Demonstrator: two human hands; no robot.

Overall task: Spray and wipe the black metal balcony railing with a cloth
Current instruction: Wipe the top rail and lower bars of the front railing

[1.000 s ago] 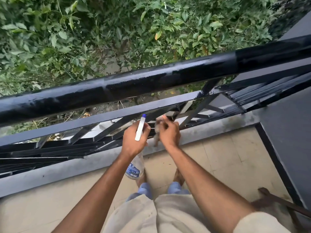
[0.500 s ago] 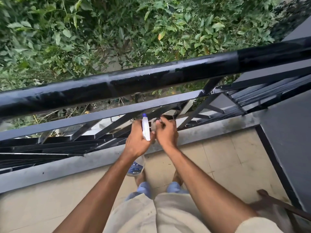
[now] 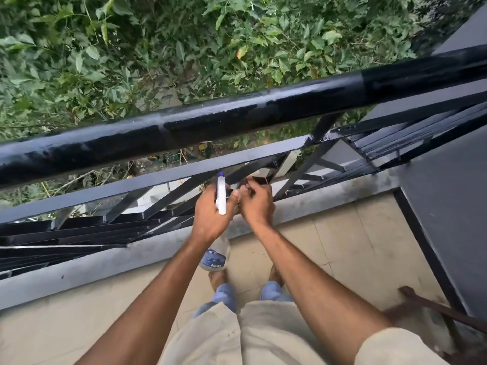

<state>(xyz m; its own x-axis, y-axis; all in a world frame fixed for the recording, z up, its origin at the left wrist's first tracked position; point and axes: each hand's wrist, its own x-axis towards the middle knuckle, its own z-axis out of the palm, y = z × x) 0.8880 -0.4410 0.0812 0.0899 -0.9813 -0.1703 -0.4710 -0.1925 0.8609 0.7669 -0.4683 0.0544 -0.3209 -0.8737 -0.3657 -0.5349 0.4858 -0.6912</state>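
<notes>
The black metal railing crosses the view as a thick glossy top rail, with a flat bar and slanted bars below it. My left hand grips a clear spray bottle by its neck; the white trigger head with a blue tip stands up above my fingers. My right hand is closed just to the right, touching the left hand, down by the lower slanted bars. A bit of dark cloth shows between its fingers, mostly hidden.
A grey concrete kerb runs under the railing, with beige floor tiles on my side. A dark grey wall rises at the right. A rusty brown bar lies at the lower right. Dense green foliage fills the space beyond.
Both hands have come together and shifted slightly up toward the lower bars. The spray head turned from slanted to nearly upright. The view moved a little closer.
</notes>
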